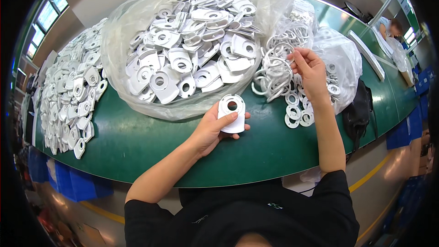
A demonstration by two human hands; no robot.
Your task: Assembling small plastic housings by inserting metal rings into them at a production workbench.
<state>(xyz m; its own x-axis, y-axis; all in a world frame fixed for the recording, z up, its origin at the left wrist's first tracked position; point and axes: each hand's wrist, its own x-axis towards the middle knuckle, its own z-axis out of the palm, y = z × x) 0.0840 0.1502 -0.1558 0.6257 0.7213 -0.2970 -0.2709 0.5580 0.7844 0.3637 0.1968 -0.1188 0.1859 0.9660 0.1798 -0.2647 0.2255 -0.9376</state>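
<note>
My left hand (211, 129) grips a white plastic plate (234, 125), thumb across its front and fingers behind. The plate has a round hole near its top and a straight lower edge, and is held just above the green table. Out to the right, my right hand (309, 71) is closed in a pinch at a heap of white curved rings (274, 71). What lies between its fingertips is too small to make out. Below that hand, flat white washer-like discs (293, 112) lie loose on the table.
A large clear plastic bag (114, 75) full of similar white plates stands open at the centre back. More such plates form a pile (73, 105) at the left. To the right are another clear bag (345, 61), a black bag (359, 110) and a long white bar (366, 55). A person (388, 28) sits far right.
</note>
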